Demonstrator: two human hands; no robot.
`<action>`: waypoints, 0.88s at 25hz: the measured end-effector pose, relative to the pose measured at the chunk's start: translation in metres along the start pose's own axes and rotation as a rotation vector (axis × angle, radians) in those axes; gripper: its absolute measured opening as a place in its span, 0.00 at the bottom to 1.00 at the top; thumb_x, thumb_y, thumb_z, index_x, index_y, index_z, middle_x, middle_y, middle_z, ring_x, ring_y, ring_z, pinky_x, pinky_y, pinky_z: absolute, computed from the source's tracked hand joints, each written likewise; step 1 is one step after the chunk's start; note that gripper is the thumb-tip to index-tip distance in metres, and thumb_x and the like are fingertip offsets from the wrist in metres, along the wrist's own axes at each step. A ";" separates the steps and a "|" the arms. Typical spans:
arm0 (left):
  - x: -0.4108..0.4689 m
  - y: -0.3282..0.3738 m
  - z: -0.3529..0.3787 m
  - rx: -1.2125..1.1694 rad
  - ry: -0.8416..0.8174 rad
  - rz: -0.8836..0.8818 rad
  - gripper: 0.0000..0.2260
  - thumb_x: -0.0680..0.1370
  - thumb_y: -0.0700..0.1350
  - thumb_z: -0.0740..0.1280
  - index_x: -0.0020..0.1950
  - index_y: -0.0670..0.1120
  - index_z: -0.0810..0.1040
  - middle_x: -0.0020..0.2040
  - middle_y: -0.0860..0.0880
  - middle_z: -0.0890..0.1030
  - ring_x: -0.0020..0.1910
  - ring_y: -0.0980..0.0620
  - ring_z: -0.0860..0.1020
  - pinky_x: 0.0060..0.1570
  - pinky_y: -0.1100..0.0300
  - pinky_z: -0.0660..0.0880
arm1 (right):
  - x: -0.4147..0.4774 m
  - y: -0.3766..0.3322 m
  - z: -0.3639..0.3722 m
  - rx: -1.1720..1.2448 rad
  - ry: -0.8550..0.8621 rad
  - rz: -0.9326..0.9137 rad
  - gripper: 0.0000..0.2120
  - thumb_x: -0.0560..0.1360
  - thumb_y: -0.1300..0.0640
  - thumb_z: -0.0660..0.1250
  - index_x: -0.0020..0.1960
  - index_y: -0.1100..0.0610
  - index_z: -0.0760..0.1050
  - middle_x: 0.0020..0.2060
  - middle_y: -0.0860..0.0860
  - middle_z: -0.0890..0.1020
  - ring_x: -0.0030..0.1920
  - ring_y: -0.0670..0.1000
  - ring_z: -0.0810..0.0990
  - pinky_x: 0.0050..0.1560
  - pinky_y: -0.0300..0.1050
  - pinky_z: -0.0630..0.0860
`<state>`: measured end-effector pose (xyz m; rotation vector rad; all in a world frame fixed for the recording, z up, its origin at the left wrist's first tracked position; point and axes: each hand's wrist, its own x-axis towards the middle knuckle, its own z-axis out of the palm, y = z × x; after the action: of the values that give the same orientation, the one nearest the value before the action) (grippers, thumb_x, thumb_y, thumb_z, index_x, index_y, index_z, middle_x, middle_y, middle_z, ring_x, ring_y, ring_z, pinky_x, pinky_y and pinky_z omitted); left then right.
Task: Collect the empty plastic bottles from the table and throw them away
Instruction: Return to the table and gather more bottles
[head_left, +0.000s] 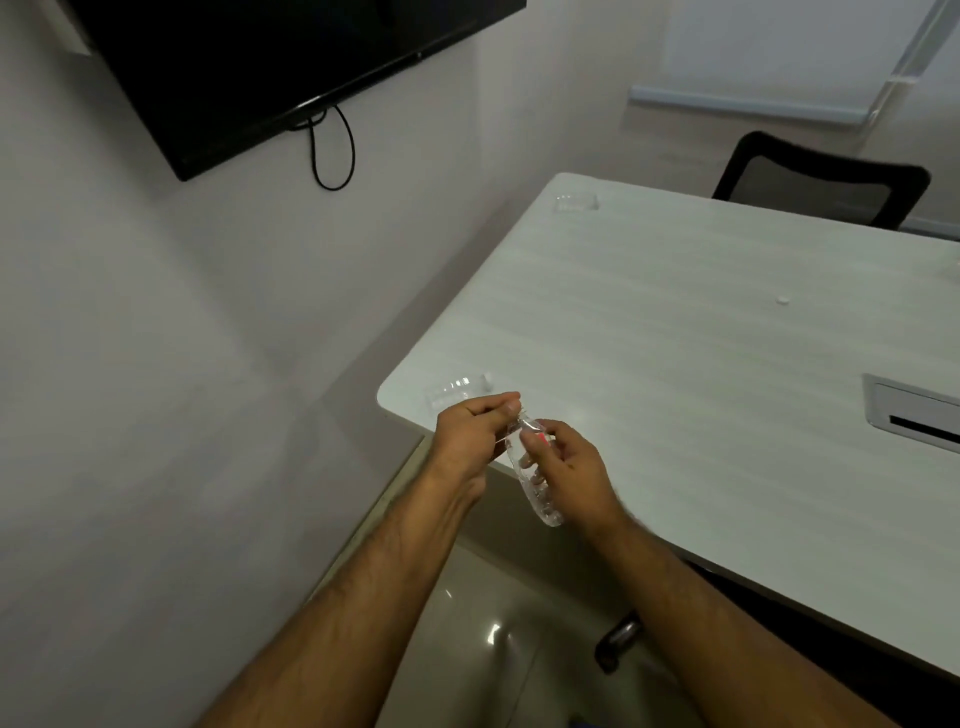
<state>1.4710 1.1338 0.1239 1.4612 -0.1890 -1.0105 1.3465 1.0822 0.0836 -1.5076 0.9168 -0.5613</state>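
Held bottle (535, 478): clear, thin-walled plastic, ribbed and slightly crumpled, with a small red mark near the shoulder; no liquid visible inside. It sits at centre frame, in the air over the table's near-left corner.
Long axis: tilted, running from upper left to lower right of the frame; neck end points up-left toward the left hand, base points down-right toward the viewer.
Left hand (475, 434): fingers curled, thumb and fingertips pinched together at the bottle's neck end. Whether a cap sits there cannot be told.
Right hand (569, 467): wrapped around the upper body of the held bottle, fingers closed on it, thumb across the front.
Second bottle (457, 389): clear plastic, lying on its side on the table, just above the left hand near the rounded corner; long axis roughly left to right, pale end to the right.
Third bottle (575, 201): clear, lying flat at the far-left corner of the table, upper centre of frame; blurred.
Table (701, 332): pale, matte, faint linear grain, rounded corners.
Cap (783, 300): small white disc, loose on the table, right of centre.
Cable box (914, 413): grey rectangular recess with a dark slot, right edge.
Monitor (260, 67): black, glossy, wall-mounted, upper left, with a black cable loop below.
Chair (821, 179): black mesh back, upper right behind the table.
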 end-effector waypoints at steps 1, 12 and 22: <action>0.009 0.002 -0.007 -0.006 -0.076 -0.021 0.07 0.77 0.39 0.69 0.54 0.45 0.85 0.51 0.46 0.86 0.52 0.48 0.83 0.54 0.54 0.79 | 0.009 -0.002 -0.002 0.157 -0.103 0.133 0.20 0.79 0.39 0.62 0.60 0.53 0.79 0.43 0.49 0.85 0.40 0.46 0.83 0.43 0.46 0.79; 0.121 0.006 -0.038 0.096 -0.097 0.011 0.10 0.77 0.40 0.70 0.58 0.41 0.84 0.55 0.45 0.85 0.56 0.46 0.83 0.62 0.50 0.77 | 0.109 0.005 0.030 -0.059 -0.097 0.304 0.21 0.78 0.38 0.63 0.53 0.55 0.81 0.46 0.55 0.85 0.40 0.51 0.80 0.41 0.45 0.79; 0.254 0.018 -0.081 1.095 -0.252 0.267 0.18 0.79 0.48 0.67 0.68 0.46 0.76 0.68 0.46 0.78 0.65 0.46 0.76 0.65 0.54 0.74 | 0.182 0.035 0.091 0.398 0.207 0.729 0.28 0.76 0.33 0.62 0.57 0.58 0.80 0.45 0.55 0.85 0.40 0.54 0.83 0.44 0.48 0.83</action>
<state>1.6850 1.0225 0.0095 2.1756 -1.2373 -0.8840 1.5147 0.9906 0.0057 -0.6892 1.3349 -0.3304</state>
